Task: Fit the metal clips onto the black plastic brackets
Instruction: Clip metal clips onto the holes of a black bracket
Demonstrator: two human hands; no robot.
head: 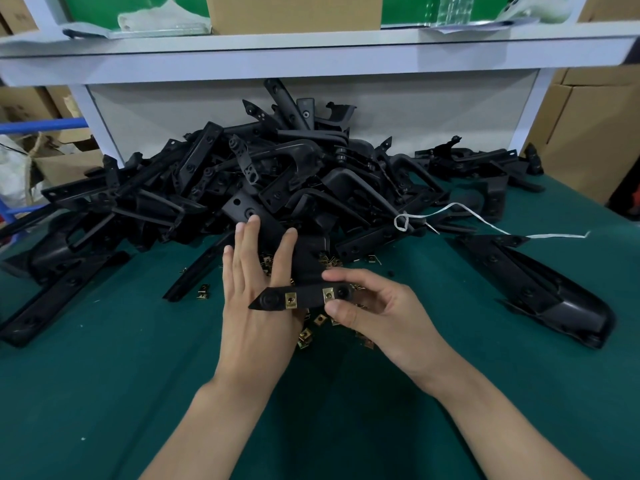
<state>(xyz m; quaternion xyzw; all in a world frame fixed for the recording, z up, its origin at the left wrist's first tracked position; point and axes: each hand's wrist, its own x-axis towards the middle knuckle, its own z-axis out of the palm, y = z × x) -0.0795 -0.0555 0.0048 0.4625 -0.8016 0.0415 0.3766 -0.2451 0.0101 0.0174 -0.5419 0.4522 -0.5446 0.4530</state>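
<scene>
A black plastic bracket (308, 295) is held over the green table, its flat flange facing me. Two brass-coloured metal clips sit on that flange, one (290, 300) left of centre and one (328, 294) to the right. My right hand (377, 313) pinches the flange's right end between thumb and fingers, next to the right clip. My left hand (256, 299) lies behind the bracket with fingers spread, and its thumb is hidden under the flange. Several loose metal clips (311, 329) lie on the table below the bracket.
A big heap of black brackets (277, 174) fills the table's back half. More brackets lie at the left (59, 292) and right (540, 289). A white string (485, 223) trails over the heap. A white shelf (311, 60) hangs overhead, with cardboard boxes (588, 133) beside it.
</scene>
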